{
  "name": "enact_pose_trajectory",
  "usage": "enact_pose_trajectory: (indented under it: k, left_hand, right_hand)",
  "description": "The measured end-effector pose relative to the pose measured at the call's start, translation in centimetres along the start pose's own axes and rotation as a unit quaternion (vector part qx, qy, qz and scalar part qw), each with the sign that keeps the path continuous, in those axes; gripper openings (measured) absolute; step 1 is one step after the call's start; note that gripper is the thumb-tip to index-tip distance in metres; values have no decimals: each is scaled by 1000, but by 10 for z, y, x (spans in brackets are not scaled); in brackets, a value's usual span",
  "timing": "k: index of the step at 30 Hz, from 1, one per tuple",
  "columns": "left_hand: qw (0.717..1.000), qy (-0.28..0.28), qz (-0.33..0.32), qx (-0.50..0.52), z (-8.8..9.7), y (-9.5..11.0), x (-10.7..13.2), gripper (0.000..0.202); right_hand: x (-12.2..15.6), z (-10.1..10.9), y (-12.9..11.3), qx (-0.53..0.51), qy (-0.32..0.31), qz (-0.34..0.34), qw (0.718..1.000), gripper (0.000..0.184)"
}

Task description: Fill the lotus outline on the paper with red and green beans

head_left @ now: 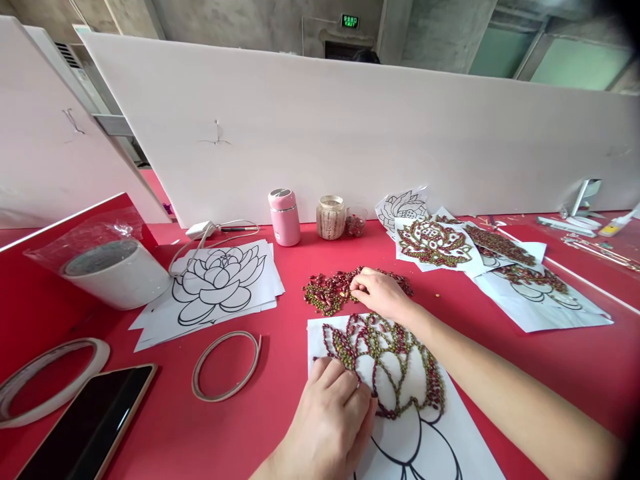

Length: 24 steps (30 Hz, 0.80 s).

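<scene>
A sheet of paper (pixel 463 427) with a black-outlined lotus drawing lies before me on the red table. Rows of dark red and green beans (pixel 345 347) follow the outlines of its upper petals. My left hand (pixel 333 413) rests on the sheet's left side, closed, with fingertips together at the bean rows; anything between them is hidden. My right hand (pixel 377 290) reaches beyond the sheet's top edge into a loose pile of red and green beans (pixel 325 293). Its fingers are pinched together, and what they hold, if anything, is too small to make out.
Lotus printouts (pixel 220 287), a tape ring (pixel 227 367), a larger tape roll (pixel 95 357), a phone (pixel 90 427) and a white container (pixel 120 273) lie left. A pink thermos (pixel 284 217) and jar (pixel 331 217) stand behind. Bean-covered drawings (pixel 433 243) lie right, before a white partition (pixel 350 133).
</scene>
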<state>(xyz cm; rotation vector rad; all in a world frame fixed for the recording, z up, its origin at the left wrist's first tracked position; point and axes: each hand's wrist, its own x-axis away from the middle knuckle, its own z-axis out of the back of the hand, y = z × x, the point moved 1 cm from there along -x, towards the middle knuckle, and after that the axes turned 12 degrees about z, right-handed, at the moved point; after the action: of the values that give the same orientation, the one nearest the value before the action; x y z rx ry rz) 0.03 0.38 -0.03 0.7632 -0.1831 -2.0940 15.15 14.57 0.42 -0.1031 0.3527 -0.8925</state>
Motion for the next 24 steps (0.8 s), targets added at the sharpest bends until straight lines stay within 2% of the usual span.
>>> enact_pose_trajectory:
  k: [10, 19, 24]
  left_hand:
    - [1000, -2, 4, 5, 1, 0, 0, 13]
    - [1000, -7, 6, 0, 3, 0, 0, 15]
    - [1000, -11, 4, 3, 3, 3, -1, 16]
  right_hand:
    - [-7, 3, 2, 28, -65, -7, 997, 18]
    - [-3, 6, 13, 34, -52, -45, 997, 21]
    - [0, 10, 12, 20, -50, -27, 998, 18]
